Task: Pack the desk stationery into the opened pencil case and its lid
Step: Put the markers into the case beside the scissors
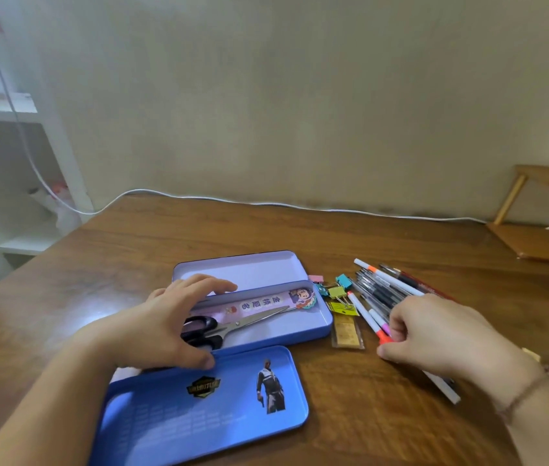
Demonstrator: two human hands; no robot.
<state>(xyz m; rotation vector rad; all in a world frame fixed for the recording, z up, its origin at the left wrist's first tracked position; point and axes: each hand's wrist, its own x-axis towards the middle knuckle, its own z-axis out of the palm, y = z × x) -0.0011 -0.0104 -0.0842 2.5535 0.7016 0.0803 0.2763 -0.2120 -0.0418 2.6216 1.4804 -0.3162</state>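
The blue tin pencil case (320,327) lies open mid-desk, with black-handled scissors (249,322) and a pink printed ruler (266,302) in it. A lavender tray (249,267) sits behind it, and the blue lid (165,415) with a figure sticker lies in front. My left hand (158,327) rests across the case's left end, thumb at the lid's edge. My right hand (444,334) curls its fingers on the near ends of a pile of pens (384,287). Coloured binder clips (335,290) and a gold card in a sleeve (347,334) lie between case and pens.
A white cable (266,203) runs along the desk's far edge by the wall. A wooden stand (542,237) sits at the back right, and a white shelf (14,112) stands off the desk's left. A white strip (448,391) pokes out under my right wrist.
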